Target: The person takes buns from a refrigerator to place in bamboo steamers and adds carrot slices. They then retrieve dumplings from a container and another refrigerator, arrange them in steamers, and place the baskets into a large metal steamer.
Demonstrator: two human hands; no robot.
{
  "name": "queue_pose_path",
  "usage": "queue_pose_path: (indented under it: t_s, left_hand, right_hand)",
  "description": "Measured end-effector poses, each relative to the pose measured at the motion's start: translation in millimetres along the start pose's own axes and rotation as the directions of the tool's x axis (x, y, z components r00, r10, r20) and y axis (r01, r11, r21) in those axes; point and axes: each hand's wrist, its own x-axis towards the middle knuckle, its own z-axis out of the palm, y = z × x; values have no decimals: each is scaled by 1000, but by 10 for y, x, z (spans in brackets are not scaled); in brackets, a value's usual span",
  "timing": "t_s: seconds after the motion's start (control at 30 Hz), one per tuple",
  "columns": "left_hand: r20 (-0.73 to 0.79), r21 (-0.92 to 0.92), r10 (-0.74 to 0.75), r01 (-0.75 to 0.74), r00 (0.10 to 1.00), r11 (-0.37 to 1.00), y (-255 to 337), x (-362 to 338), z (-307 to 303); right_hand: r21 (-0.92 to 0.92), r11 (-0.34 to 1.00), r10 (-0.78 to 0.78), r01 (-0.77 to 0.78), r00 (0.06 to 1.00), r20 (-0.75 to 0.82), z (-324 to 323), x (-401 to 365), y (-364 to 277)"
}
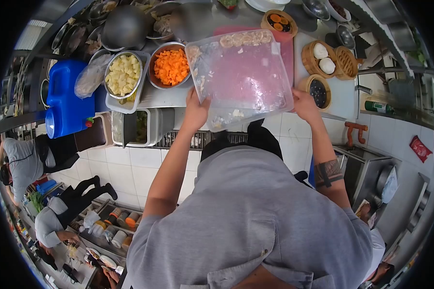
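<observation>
A translucent plastic container (236, 108) spans the space between my two hands, over the counter's front edge. My left hand (196, 111) is closed on its near left side. At the opposite side, my right hand (305, 106) grips the near right corner. A row of pale, raw-looking pieces (246, 38) lies along the container's far end, and small scraps stick to its floor. Beneath, a pink cutting board (287, 55) shows through the plastic. A steel bowl of diced carrots (171, 66) stands close beyond my left hand. Near my right hand sits a small bamboo steamer (327, 92) with dark contents.
Pale diced cubes (123, 74) fill a bowl on the left, beside a blue jerrycan (65, 96). Steel bowls (164, 26) line the back. White buns (326, 61) sit in a steamer at right. Other people (58, 212) work behind on the left. A lidless bin (147, 127) stands below the counter.
</observation>
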Motion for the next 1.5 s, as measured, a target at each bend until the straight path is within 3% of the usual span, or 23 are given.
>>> queue_pose_path:
  t_s: [0.07,0.1,0.17,0.2,0.27,0.3,0.37,0.43,0.47,0.53,0.63,0.67,0.73,0.77,0.83,1.0,1.1,1.17,1.23,1.3,1.37,1.43,1.5]
  left_hand:
    - [-45,281,158,-139,986,950,-8,184,11]
    - [-55,281,150,-129,987,951,15,255,-4]
    - [39,243,161,-165,986,956,98,359,-55]
    - [35,246,157,-161,987,956,56,364,-40]
    - [32,316,171,-173,985,933,-40,419,37]
    - [39,319,174,-177,984,931,-39,427,81]
    - [62,365,180,-190,982,912,-8,400,170]
    - [26,410,207,-199,978,890,51,320,267]
    - [-9,449,227,-199,974,871,68,306,293]
    - [13,437,219,-202,976,876,72,337,272]
    - [33,417,217,-211,976,884,28,341,248]
    - [35,416,231,-224,972,881,18,348,241]
    - [39,414,231,-226,972,882,2,358,224]
    - [47,413,234,-232,971,881,3,359,221]
    - [43,378,235,-234,971,896,16,369,198]
    - [98,363,353,-364,930,858,-54,410,206]
    - [156,346,401,-430,903,834,-22,434,184]
    - [161,340,380,-413,911,845,5,412,205]
    - [136,350,345,-371,929,860,41,409,196]
    - [150,378,273,-310,950,872,64,390,182]
    - [143,378,266,-301,953,875,73,387,178]
    - [130,374,261,-291,957,881,53,392,167]
    - [143,380,283,-317,948,869,20,410,167]
  right_hand:
    - [-256,957,-116,134,990,85,-22,0,-242]
    - [-257,955,-124,145,988,95,-77,36,-429]
    - [-250,963,-144,102,977,-158,-196,141,-866]
    - [-38,968,-250,248,943,-218,-154,208,-1069]
    - [413,846,-340,338,938,-71,234,626,-1322]
    - [491,789,-420,369,907,-7,425,789,-1558]
    - [531,742,-390,409,908,-153,1051,1138,-1845]
    - [290,877,-367,384,923,-114,1345,1431,-2100]
    - [295,875,-366,385,923,-119,1467,1435,-2192]
    - [572,781,-127,252,960,-251,1663,1383,-2317]
    - [676,703,-99,223,971,-218,1789,1357,-2312]
    - [674,704,-103,225,971,-216,1771,1344,-2316]
    - [406,862,-207,303,942,-265,1723,1307,-2308]
    - [406,863,-204,302,942,-267,1663,1252,-2335]
    - [148,897,-352,416,877,-327,1488,1159,-2358]
    - [340,761,-496,553,833,-245,1590,1409,-2213]
    - [104,828,-530,552,829,-178,1456,1319,-2235]
    - [27,828,-529,560,797,-290,1587,1385,-2193]
    - [156,850,-485,504,863,-145,1442,1284,-2260]
    - [205,846,-467,492,870,-161,1372,1211,-2241]
    - [408,840,-327,359,933,-148,1249,1122,-2141]
    - [868,496,-107,-31,990,97,859,813,-1870]
    - [813,517,-77,270,960,-270,659,553,-1303]
